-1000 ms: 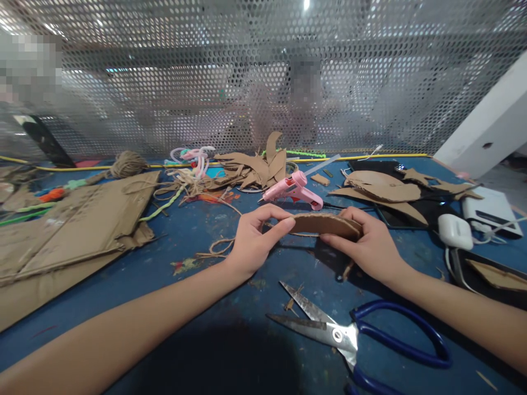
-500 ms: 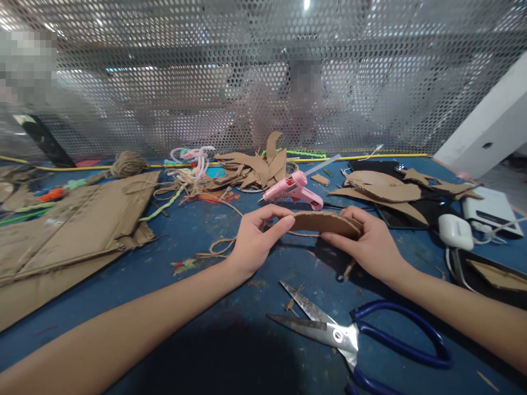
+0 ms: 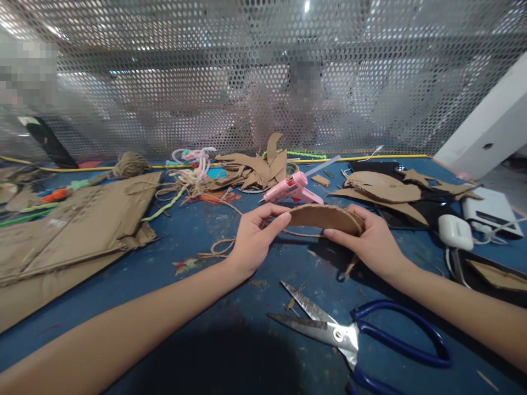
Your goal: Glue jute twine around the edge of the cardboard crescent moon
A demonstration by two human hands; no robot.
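Note:
Between my two hands, just above the blue table, is a curved cardboard piece (image 3: 321, 217) with its rounded edge up. My left hand (image 3: 257, 233) pinches its left end between thumb and fingers. Its right end is gripped by my right hand (image 3: 370, 236), thumb in front and fingers behind. Twine (image 3: 304, 235) runs below the piece, close to both hands. Directly behind it lies a pink glue gun (image 3: 290, 189) with a clear glue stick in its back. Nearer to me rest scissors (image 3: 346, 336) with blue handles, their blades apart.
Flattened cardboard (image 3: 82, 225) covers the left side, with a twine ball (image 3: 130, 164) behind it. Cut cardboard scraps (image 3: 255, 167) are heaped at the back. On the right lie leaf-shaped cardboard pieces (image 3: 382, 189), a white earbud case (image 3: 455, 231) and a white box (image 3: 489, 211). A perforated metal screen (image 3: 185, 99) stands behind.
The curved cardboard has tipped slightly, so more of its face shows and its top edge sits higher. Both hands keep their hold. The scissors and glue gun have stayed put.

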